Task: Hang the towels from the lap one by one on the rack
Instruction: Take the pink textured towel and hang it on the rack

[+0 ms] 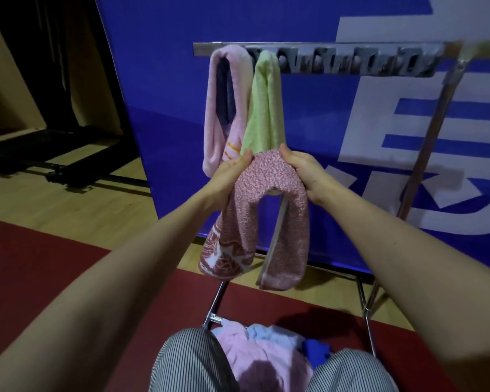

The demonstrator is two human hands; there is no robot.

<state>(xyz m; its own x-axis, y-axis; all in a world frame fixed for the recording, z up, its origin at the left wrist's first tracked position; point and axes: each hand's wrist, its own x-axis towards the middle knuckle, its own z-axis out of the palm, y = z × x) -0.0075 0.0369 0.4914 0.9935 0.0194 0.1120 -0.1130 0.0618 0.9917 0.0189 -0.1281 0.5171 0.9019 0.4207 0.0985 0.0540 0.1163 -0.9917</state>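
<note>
Head view. The left hand (232,174) and the right hand (303,171) are both raised in front of the rack (337,59). Each is closed on the top fold of a speckled rose towel (266,176), thumbs on top. The towel hangs between the hands in an upside-down U, clear of the rack bar and below it. Its left end carries a white pattern; its right end is plain with a hemmed edge.

Two towels already hang at the left end of the rack bar: a pale pink towel (218,108) and, just beside it on the right, a green towel (262,108). The green towel's lower edge sits right behind the held towel's fold; contact cannot be judged.

More towels lie heaped in the lap (255,355), between knees in striped trousers (190,360): pale pink, light blue and a bright blue piece.

Behind the rack stands a blue board (164,80) with white lettering. A red mat (40,264) covers the floor in the foreground.
</note>
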